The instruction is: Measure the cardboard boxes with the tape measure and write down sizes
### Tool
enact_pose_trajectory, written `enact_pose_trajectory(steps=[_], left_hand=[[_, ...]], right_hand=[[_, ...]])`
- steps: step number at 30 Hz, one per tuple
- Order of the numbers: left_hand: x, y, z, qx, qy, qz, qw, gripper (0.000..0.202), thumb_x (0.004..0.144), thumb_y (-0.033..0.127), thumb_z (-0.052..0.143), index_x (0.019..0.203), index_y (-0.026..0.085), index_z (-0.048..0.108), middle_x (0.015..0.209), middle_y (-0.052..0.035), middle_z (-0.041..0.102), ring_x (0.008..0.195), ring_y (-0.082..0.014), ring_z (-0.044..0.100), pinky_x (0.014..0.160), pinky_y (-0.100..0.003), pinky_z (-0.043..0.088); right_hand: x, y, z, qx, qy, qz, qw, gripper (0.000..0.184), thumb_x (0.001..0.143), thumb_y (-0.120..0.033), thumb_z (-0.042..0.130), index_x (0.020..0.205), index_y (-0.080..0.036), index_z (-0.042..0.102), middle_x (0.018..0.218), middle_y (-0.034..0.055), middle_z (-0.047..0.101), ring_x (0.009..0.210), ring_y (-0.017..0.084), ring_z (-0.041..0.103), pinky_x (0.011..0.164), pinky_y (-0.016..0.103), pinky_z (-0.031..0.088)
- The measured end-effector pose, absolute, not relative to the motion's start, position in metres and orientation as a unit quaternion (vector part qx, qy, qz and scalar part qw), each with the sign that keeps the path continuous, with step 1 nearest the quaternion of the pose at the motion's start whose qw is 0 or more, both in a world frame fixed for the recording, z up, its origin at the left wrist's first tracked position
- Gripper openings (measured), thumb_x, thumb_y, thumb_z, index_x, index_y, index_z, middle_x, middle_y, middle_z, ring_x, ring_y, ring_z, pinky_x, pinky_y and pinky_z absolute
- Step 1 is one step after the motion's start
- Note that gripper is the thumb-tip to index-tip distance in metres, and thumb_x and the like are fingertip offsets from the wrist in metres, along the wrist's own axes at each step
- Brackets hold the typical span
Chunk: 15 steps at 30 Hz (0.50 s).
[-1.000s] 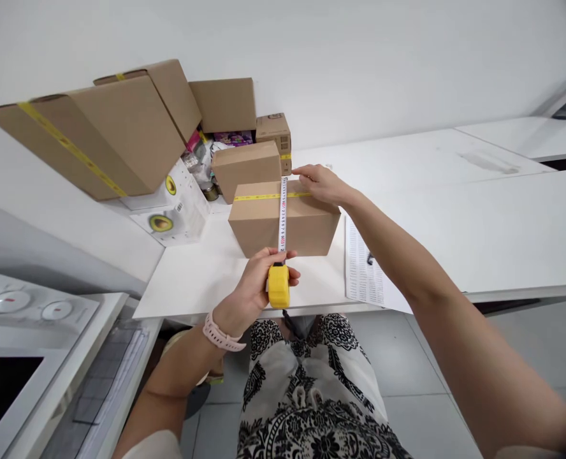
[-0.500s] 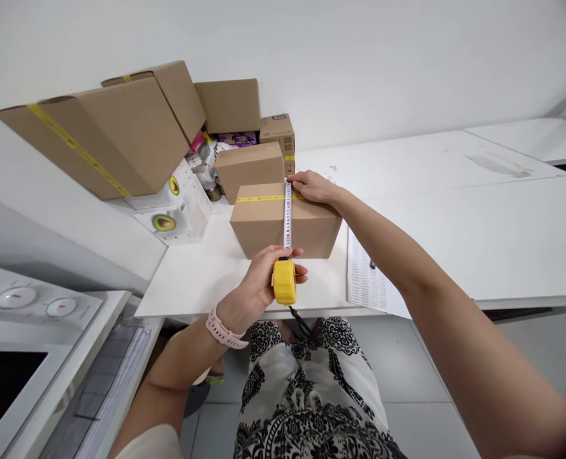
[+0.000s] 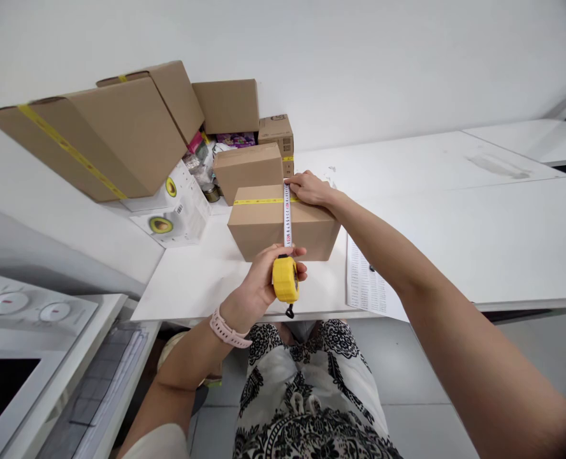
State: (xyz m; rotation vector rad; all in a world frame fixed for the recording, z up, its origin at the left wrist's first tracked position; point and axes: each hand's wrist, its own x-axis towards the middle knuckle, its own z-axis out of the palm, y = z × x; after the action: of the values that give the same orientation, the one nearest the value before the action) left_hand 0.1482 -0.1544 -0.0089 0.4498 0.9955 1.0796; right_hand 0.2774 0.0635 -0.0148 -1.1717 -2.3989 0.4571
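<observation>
A brown cardboard box (image 3: 259, 229) with a yellow tape strip across its top sits on the white table (image 3: 455, 236) in front of me. My left hand (image 3: 261, 280) is closed round a yellow tape measure case (image 3: 285, 279) at the box's near edge. The white blade (image 3: 287, 213) runs from the case over the box top. My right hand (image 3: 310, 188) pinches the blade's end against the box's far edge.
More cardboard boxes (image 3: 106, 134) are stacked at the back left, beside a white carton with avocado pictures (image 3: 171, 210). A printed sheet (image 3: 366, 280) lies right of the box. A white appliance (image 3: 29, 331) stands at my lower left.
The blade shifted slightly right across the box top, and my right hand moved in to hold its end at the far edge. My left hand with the case rose a little.
</observation>
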Motion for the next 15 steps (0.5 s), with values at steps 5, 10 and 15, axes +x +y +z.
enact_pose_trajectory(steps=[5, 10, 15], left_hand=[[0.147, -0.154, -0.014, 0.229, 0.449, 0.487, 0.714, 0.035, 0.081, 0.008, 0.063, 0.111, 0.019, 0.050, 0.090, -0.0037, 0.073, 0.047, -0.0103, 0.062, 0.050, -0.026, 0.052], [0.147, -0.139, -0.018, 0.235, 0.440, 0.510, 0.700, 0.034, 0.084, 0.008, 0.059, 0.115, 0.019, 0.051, 0.084, -0.0020, 0.071, 0.048, -0.0108, 0.061, 0.052, -0.026, 0.053], [0.151, -0.125, -0.021, 0.186, 0.447, 0.550, 0.681, 0.022, 0.086, 0.006, 0.054, 0.104, 0.019, 0.051, 0.070, 0.0018, 0.065, 0.047, -0.0098, 0.060, 0.052, -0.023, 0.050]], right_hand=[[0.277, 0.057, -0.013, -0.431, -0.861, 0.163, 0.214, 0.046, 0.096, -0.027, 0.040, 0.128, -0.015, 0.071, 0.125, 0.0106, 0.070, 0.124, 0.035, 0.054, 0.109, 0.049, 0.039], [0.276, 0.050, -0.009, -0.440, -0.859, 0.155, 0.210, 0.048, 0.096, -0.024, 0.037, 0.129, -0.014, 0.070, 0.127, 0.0123, 0.069, 0.125, 0.035, 0.055, 0.108, 0.048, 0.041], [0.276, 0.050, -0.009, -0.456, -0.848, 0.171, 0.210, 0.048, 0.096, -0.024, 0.038, 0.132, -0.014, 0.068, 0.135, 0.0123, 0.066, 0.132, 0.034, 0.051, 0.109, 0.048, 0.040]])
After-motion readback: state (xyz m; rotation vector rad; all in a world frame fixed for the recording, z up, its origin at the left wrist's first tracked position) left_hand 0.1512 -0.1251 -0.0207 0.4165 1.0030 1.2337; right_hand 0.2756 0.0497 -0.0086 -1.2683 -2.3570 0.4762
